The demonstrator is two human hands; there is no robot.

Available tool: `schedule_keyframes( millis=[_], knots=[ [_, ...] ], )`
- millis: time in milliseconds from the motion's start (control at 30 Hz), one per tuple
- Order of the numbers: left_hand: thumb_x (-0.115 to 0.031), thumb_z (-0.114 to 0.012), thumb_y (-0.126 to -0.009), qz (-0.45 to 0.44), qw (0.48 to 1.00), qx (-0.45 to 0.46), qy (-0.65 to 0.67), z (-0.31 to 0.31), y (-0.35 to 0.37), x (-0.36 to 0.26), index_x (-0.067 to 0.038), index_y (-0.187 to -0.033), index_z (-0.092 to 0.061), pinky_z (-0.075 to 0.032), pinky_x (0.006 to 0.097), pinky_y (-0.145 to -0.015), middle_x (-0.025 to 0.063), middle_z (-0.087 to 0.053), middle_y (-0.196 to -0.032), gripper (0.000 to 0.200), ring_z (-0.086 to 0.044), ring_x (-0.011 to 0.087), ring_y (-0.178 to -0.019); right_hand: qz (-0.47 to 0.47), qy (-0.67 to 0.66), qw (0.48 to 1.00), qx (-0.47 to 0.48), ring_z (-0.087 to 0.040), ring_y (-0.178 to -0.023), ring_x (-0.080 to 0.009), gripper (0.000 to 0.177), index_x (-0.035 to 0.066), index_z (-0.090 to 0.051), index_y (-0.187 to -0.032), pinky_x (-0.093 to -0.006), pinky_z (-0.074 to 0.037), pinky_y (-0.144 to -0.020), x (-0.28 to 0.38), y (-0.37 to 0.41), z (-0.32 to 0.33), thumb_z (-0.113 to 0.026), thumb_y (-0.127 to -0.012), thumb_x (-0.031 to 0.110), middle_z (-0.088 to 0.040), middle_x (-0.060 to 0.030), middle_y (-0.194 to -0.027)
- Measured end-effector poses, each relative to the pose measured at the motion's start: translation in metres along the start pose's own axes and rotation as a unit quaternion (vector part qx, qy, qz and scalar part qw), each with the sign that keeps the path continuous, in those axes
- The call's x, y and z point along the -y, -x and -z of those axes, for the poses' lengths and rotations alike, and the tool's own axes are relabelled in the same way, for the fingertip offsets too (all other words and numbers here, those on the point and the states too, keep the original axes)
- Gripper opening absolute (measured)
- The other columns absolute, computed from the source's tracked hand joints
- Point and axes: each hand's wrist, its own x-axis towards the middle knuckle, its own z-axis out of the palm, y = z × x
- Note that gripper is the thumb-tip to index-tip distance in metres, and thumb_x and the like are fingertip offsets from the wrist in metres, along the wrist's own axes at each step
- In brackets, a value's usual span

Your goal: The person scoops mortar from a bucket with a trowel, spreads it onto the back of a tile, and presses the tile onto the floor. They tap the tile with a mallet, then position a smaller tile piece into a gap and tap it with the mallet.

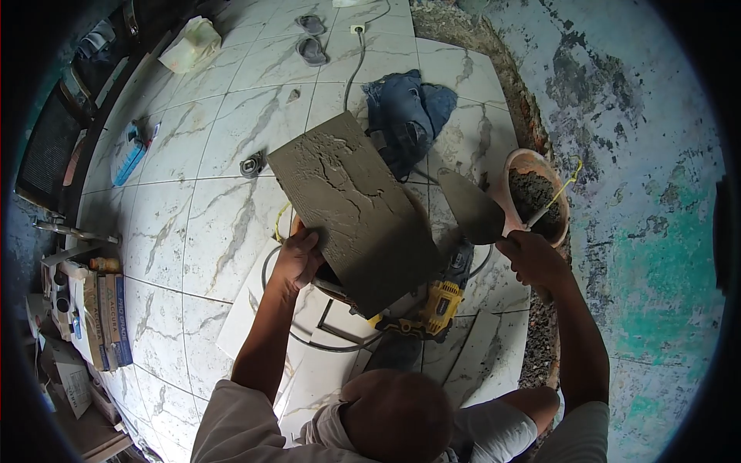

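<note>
I see the left hand (pixel 296 261) clamping the left edge of the mortar-coated tile (pixel 347 201), thumb on top, other fingers mostly hidden, tile raised in front of the body. Right hand (pixel 534 261) closed round the trowel (pixel 469 207), bucket (pixel 566 220) just beside. Tile blocks part of my floor (pixel 220 251) view; yellow power tool (pixel 441 303) near its lower edge, blue cloth (pixel 417 108) beyond.

Room to pass: broad stretch of floor (pixel 204 208) left of the raised tile (pixel 355 208); narrow gap between tile and trowel (pixel 471 204). In the way: blue cloth (pixel 421 108) beyond tile; bucket (pixel 507 197) just past the right hand (pixel 532 258); yellow power tool (pixel 441 302) and looped cable (pixel 332 349) near tile's lower edge; wall (pixel 641 231) rightward.
</note>
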Motion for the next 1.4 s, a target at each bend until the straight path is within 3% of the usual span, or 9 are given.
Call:
schedule_keyframes(
  millis=[200,367,533,733,833,933,1000,1133,1400],
  knots=[
    [-0.011,-0.051,-0.097,-0.079,0.996,-0.001,0.041,0.012,-0.005,0.008,0.005,-0.135,-0.042,-0.041,0.0455,-0.106,0.0171,-0.052,-0.134,0.042,-0.054,0.0305,-0.122,0.014,-0.046,0.999,-0.003,-0.061,-0.051,-0.0143,0.04,-0.001,-0.058,-0.088,-0.0317,-0.05,-0.05,-0.018,-0.004,-0.015,-0.053,-0.098,0.038,-0.058,-0.0069,-0.064],
    [-0.007,-0.055,-0.095,-0.136,0.99,-0.024,0.035,0.01,-0.002,-0.019,0.005,-0.114,-0.057,-0.048,0.0405,-0.1,0.0164,-0.063,-0.117,0.023,-0.061,0.0257,-0.108,0.019,-0.031,0.999,-0.016,-0.065,-0.057,-0.0208,0.041,-0.001,-0.06,-0.088,-0.0375,-0.052,-0.059,-0.017,0.003,-0.021,-0.054,-0.097,0.039,-0.061,-0.01,-0.065],
    [-0.003,-0.055,-0.093,-0.235,0.967,-0.054,-0.079,-0.012,0.025,-0.075,0.003,-0.106,-0.061,-0.051,0.0348,-0.093,0.0128,-0.067,-0.107,0.015,-0.064,0.0202,-0.098,0.107,0.168,0.98,-0.013,-0.068,-0.081,-0.0332,0.039,0.001,-0.065,-0.091,-0.0442,-0.052,-0.074,0.002,0.006,-0.015,-0.058,-0.091,0.039,-0.068,-0.0161,-0.08],
    [-0.005,-0.054,-0.095,-0.315,0.931,-0.029,-0.184,-0.039,0.05,-0.156,0.004,-0.106,-0.06,-0.054,0.0329,-0.086,0.0123,-0.067,-0.105,0.016,-0.065,0.0179,-0.094,0.212,0.32,0.922,0.052,-0.067,-0.09,-0.0331,0.032,0.007,-0.068,-0.1,-0.044,-0.053,-0.08,0.075,-0.033,-0.051,-0.062,-0.087,0.036,-0.069,-0.0141,-0.092],
    [-0.011,-0.053,-0.096,-0.336,0.921,-0.02,-0.196,-0.059,0.052,-0.175,0.005,-0.108,-0.058,-0.056,0.0331,-0.083,0.014,-0.067,-0.105,0.021,-0.067,0.0188,-0.091,0.295,0.237,0.926,0.02,-0.066,-0.094,-0.0334,0.031,0.007,-0.067,-0.107,-0.0411,-0.052,-0.083,0.087,-0.046,-0.046,-0.06,-0.089,0.032,-0.069,-0.0153,-0.1],
    [-0.016,-0.055,-0.095,-0.348,0.916,-0.014,-0.198,-0.084,0.051,-0.178,0.005,-0.107,-0.057,-0.056,0.0321,-0.08,0.0133,-0.067,-0.103,0.024,-0.067,0.0184,-0.088,0.368,-0.035,0.919,-0.136,-0.065,-0.096,-0.028,0.033,0.005,-0.064,-0.116,-0.0373,-0.051,-0.082,0.077,-0.039,-0.029,-0.058,-0.09,0.023,-0.067,-0.0158,-0.101],
    [-0.015,-0.055,-0.095,-0.339,0.922,-0.012,-0.186,-0.095,0.045,-0.177,0.005,-0.105,-0.057,-0.055,0.0307,-0.078,0.0114,-0.066,-0.098,0.022,-0.065,0.0166,-0.084,0.217,-0.211,0.953,-0.035,-0.064,-0.093,-0.0198,0.037,0.005,-0.061,-0.124,-0.0306,-0.049,-0.081,0.073,0.005,-0.014,-0.052,-0.09,0.016,-0.066,-0.0139,-0.105],
    [-0.013,-0.054,-0.096,-0.338,0.925,-0.021,-0.174,-0.112,0.027,-0.157,0.004,-0.103,-0.058,-0.055,0.0301,-0.075,0.01,-0.066,-0.094,0.019,-0.064,0.015,-0.079,0.14,-0.473,0.868,-0.05,-0.058,-0.102,-0.0177,0.047,0.003,-0.051,-0.135,-0.03,-0.048,-0.085,0.044,0.039,-0.067,-0.047,-0.089,0.012,-0.058,-0.0115,-0.125],
    [-0.007,-0.05,-0.097,-0.398,0.902,-0.067,-0.155,-0.119,0.006,-0.107,0.001,-0.093,-0.059,-0.049,0.0263,-0.077,0.0071,-0.064,-0.091,0.013,-0.058,0.0111,-0.079,0.098,-0.493,0.864,0.016,-0.058,-0.102,-0.0176,0.047,0.002,-0.047,-0.138,-0.0317,-0.05,-0.085,0.054,0.038,-0.079,-0.045,-0.091,0.009,-0.056,-0.0123,-0.13]
  ],
)
